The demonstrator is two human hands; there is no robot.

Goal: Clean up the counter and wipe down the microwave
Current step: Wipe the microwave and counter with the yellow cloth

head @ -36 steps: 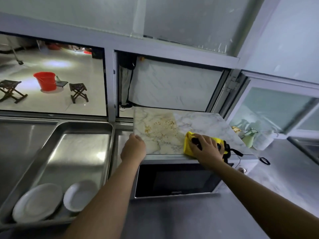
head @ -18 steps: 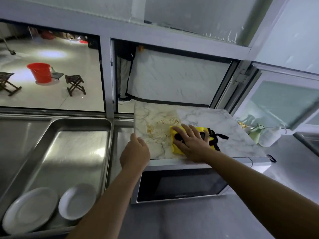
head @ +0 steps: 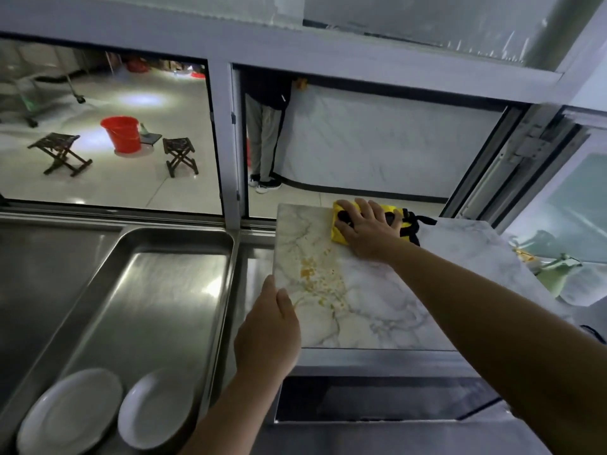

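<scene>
Right hand (head: 368, 229) presses flat, fingers spread, on one yellow cloth (head: 341, 236) atop marbled microwave (head: 377, 307); left hand (head: 267, 336) cups its corner; two round white plates (head: 70, 412).

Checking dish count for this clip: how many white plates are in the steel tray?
2: one plate at the tray's near-left corner, the other plate just right of it. More could be below the frame.

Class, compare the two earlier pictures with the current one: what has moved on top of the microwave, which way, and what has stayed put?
The right hand has pushed the yellow cloth from the front right of the microwave top, leftward, then away to the back edge. The left hand stays braced on the front left corner. The yellow crumbs remain, and the two white plates still lie in the steel tray.
</scene>
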